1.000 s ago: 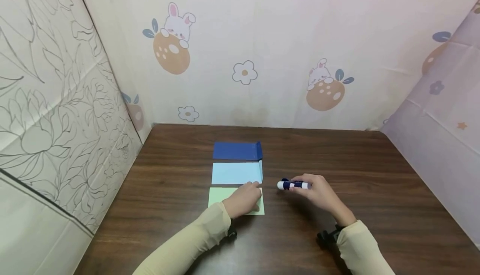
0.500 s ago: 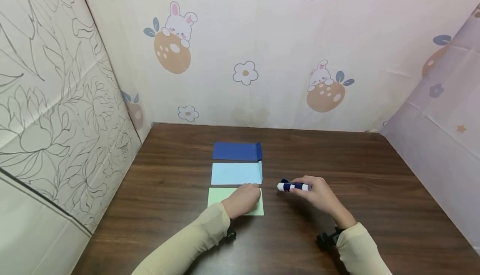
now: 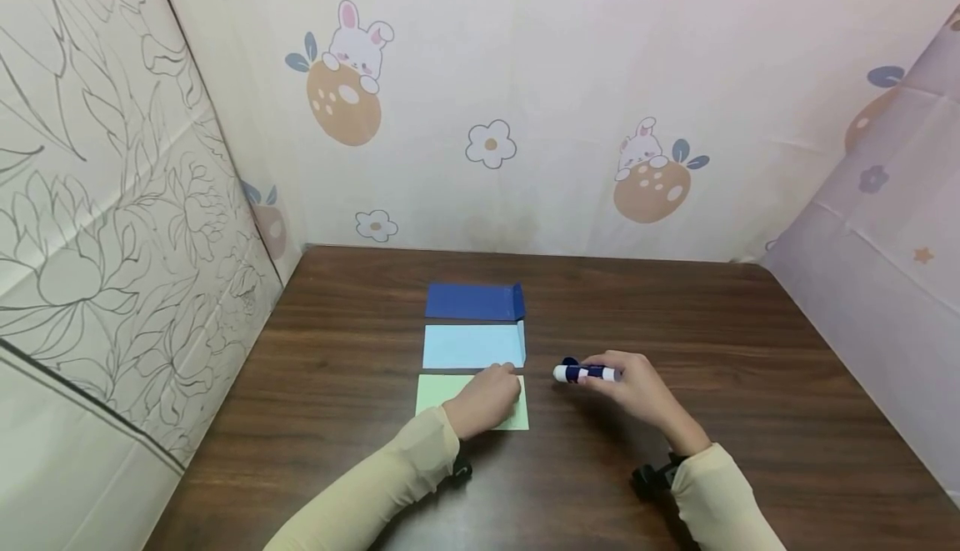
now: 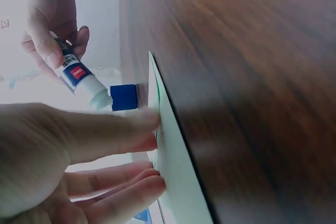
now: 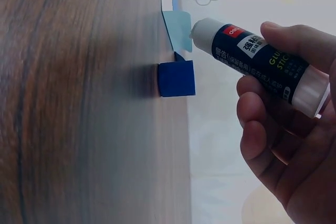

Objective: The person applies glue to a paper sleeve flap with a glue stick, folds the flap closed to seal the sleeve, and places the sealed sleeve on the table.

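Observation:
My left hand (image 3: 486,399) bears on the right part of a light green paper (image 3: 435,393). In the left wrist view its thumb and fingers reach fairly straight down, tips touching the paper near a lifted edge. To the right, my right hand (image 3: 637,384) grips an uncapped glue stick (image 5: 257,56) between thumb and fingers, white end facing left, held above the table. A blue cap (image 5: 177,78) stands on the table just beyond that end.
Behind the green paper lie a light blue paper (image 3: 468,347) and a dark blue one (image 3: 468,303), each with a raised flap at its right end. All rest on a dark wooden table (image 3: 675,309). Patterned cloth walls (image 3: 420,101) stand at the back and sides.
The fingers of my left hand have drawn slightly closer together on the green paper. The right hand and glue stick stay almost still.

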Action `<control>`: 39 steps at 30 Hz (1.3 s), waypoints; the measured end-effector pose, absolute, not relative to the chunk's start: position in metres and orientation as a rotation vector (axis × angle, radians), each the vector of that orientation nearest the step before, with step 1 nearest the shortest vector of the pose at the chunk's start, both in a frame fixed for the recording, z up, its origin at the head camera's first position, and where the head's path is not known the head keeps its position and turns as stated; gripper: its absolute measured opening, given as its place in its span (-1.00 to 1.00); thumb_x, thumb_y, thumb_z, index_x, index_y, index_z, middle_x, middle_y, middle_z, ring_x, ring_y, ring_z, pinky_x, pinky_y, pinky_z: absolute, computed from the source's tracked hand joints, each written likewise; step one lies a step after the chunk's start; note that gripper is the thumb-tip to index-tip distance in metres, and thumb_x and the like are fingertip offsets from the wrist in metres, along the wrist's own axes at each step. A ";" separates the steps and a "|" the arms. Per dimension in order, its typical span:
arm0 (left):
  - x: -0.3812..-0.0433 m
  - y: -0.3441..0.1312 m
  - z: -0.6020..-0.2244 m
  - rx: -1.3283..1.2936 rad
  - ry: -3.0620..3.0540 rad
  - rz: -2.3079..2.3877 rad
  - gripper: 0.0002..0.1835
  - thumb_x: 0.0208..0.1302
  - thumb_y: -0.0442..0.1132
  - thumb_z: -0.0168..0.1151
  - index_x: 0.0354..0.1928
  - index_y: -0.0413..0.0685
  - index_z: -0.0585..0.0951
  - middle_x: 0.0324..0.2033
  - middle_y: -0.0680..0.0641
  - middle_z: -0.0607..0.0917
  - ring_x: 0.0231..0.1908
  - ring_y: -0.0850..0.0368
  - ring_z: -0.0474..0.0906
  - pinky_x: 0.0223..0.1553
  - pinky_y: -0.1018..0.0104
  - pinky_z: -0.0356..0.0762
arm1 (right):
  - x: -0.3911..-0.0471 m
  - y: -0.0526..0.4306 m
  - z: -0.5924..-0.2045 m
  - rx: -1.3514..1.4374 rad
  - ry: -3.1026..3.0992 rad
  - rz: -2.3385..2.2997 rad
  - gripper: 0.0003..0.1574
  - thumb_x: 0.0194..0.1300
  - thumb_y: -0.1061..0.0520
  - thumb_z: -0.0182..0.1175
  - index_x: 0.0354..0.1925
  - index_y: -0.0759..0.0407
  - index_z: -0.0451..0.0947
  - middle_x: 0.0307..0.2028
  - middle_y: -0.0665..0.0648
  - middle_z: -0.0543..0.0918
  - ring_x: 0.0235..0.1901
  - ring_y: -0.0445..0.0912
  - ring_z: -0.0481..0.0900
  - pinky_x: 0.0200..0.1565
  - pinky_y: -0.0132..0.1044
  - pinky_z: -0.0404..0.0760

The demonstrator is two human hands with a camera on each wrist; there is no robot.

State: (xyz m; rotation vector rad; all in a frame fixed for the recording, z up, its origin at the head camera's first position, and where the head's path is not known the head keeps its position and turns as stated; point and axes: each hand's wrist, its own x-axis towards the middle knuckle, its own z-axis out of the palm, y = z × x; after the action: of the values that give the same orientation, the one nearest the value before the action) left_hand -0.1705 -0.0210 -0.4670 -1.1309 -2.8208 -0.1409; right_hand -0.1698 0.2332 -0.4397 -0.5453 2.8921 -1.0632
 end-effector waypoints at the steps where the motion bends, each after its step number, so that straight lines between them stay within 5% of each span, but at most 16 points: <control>1: -0.170 -0.021 -0.466 -1.138 -2.833 -0.143 -0.79 0.08 -0.27 0.39 -0.64 0.01 0.60 -0.55 0.03 0.57 -0.50 0.18 0.43 -0.43 0.41 0.38 | -0.170 0.233 -0.440 -0.546 2.891 -1.063 -0.70 0.23 -0.04 0.35 -0.16 0.11 0.70 -0.27 0.08 0.68 -0.38 -0.13 0.51 -0.40 -0.39 0.53; 8: -0.169 -0.022 -0.466 -1.163 -2.900 -0.111 -0.65 -0.03 0.05 0.52 -0.58 0.03 0.56 -0.39 0.02 0.59 -0.42 0.18 0.42 -0.34 0.40 0.43 | -0.171 0.232 -0.440 -0.534 2.870 -1.060 -0.65 0.23 -0.07 0.34 -0.13 0.13 0.69 -0.24 0.11 0.68 -0.35 -0.10 0.52 -0.38 -0.38 0.54; 20: -0.171 -0.025 -0.471 -1.110 -2.820 -0.198 -0.83 0.19 -0.31 0.28 -0.55 0.01 0.64 -0.48 0.03 0.57 -0.48 0.20 0.45 -0.50 0.45 0.36 | -0.168 0.232 -0.439 -0.500 2.867 -1.059 -0.67 0.23 -0.05 0.34 -0.12 0.11 0.68 -0.20 0.13 0.68 -0.32 -0.09 0.54 -0.34 -0.38 0.57; 25: -0.174 -0.029 -0.470 -1.118 -2.841 -0.254 -0.84 0.20 -0.31 0.27 -0.53 0.04 0.63 -0.47 0.08 0.55 -0.48 0.25 0.39 -0.48 0.49 0.29 | -0.167 0.232 -0.437 -0.499 2.858 -1.092 -0.67 0.23 -0.04 0.35 -0.12 0.13 0.69 -0.21 0.12 0.69 -0.33 -0.10 0.53 -0.36 -0.38 0.56; 39: -0.178 -0.033 -0.462 -1.170 -2.946 -0.407 -0.84 0.31 -0.15 0.28 -0.15 0.01 0.73 -0.22 0.05 0.69 -0.18 0.19 0.61 -0.10 0.39 0.55 | -0.167 0.235 -0.439 -0.471 2.860 -1.090 -0.66 0.22 -0.06 0.35 -0.12 0.10 0.69 -0.19 0.11 0.68 -0.31 -0.09 0.54 -0.33 -0.38 0.57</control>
State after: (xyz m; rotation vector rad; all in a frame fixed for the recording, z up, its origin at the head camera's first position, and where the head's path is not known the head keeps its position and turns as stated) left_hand -0.1777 -0.0329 -0.4618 -1.1704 -2.9465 -0.4073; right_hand -0.1666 0.2352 -0.4392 -0.4714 2.8599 -1.0899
